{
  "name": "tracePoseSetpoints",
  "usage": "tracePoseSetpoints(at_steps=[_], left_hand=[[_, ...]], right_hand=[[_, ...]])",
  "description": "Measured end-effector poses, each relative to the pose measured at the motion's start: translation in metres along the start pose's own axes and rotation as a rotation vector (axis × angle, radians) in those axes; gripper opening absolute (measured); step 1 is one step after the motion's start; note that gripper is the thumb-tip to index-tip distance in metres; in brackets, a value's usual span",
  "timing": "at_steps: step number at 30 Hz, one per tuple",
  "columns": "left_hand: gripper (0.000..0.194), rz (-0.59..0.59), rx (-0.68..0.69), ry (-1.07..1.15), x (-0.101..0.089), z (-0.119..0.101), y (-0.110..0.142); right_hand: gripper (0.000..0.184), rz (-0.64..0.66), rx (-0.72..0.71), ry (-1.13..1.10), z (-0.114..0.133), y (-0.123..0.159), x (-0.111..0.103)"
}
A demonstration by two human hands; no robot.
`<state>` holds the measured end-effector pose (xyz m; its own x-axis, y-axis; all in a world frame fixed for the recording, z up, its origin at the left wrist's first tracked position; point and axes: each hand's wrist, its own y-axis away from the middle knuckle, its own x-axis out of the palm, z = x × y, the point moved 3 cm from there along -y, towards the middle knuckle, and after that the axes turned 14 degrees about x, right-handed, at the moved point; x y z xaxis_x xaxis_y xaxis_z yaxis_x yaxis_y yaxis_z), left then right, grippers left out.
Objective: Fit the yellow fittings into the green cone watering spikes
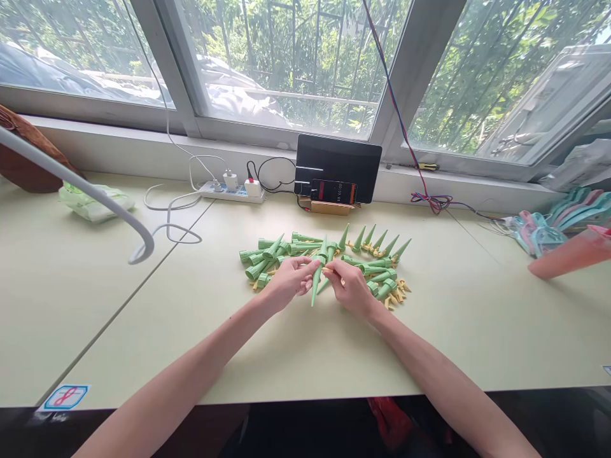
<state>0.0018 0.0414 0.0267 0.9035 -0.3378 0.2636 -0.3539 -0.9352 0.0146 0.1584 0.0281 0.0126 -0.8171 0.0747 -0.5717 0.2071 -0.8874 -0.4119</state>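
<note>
In the head view my left hand (290,280) grips a green plastic watering spike (316,284), its narrow tip pointing down toward me. My right hand (351,285) is just beside it, fingertips pinched on a small yellow plastic piece (327,270) close to the spike's upper part. More green spikes (258,257) lie piled beyond and to the left of my hands. To the right are further green spikes (379,275) with loose yellow pieces (397,296) around them. Behind, several spikes (379,240) stand tip-up in a curved row with yellow pieces at their bases.
A black tablet (344,156) leans by the window, a phone (334,191) before it on a cardboard stand. A power strip (233,193) with white cables sits left of them. Clothes hangers (537,230) and a pink tapered object (570,254) lie right; a plastic bag (98,202) lies left.
</note>
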Motion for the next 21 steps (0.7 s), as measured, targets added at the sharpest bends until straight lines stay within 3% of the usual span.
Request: tracePoseSetpoints(at_steps=[4, 7, 15, 21], left_hand=[[0.035, 0.058, -0.1, 0.131, -0.002, 0.002, -0.001], [0.034, 0.063, -0.126, 0.153, -0.003, 0.002, -0.002], [0.033, -0.023, -0.095, 0.102, -0.001, -0.008, -0.001], [0.035, -0.022, -0.087, 0.104, -0.001, -0.01, 0.0]], right_hand=[[0.023, -0.05, -0.166, 0.185, 0.0, 0.001, -0.001], [0.023, -0.07, -0.197, 0.273, 0.001, 0.001, -0.002], [0.023, -0.066, -0.074, 0.242, 0.004, -0.003, -0.005], [0.027, -0.029, -0.006, 0.199, 0.001, -0.003, -0.003]])
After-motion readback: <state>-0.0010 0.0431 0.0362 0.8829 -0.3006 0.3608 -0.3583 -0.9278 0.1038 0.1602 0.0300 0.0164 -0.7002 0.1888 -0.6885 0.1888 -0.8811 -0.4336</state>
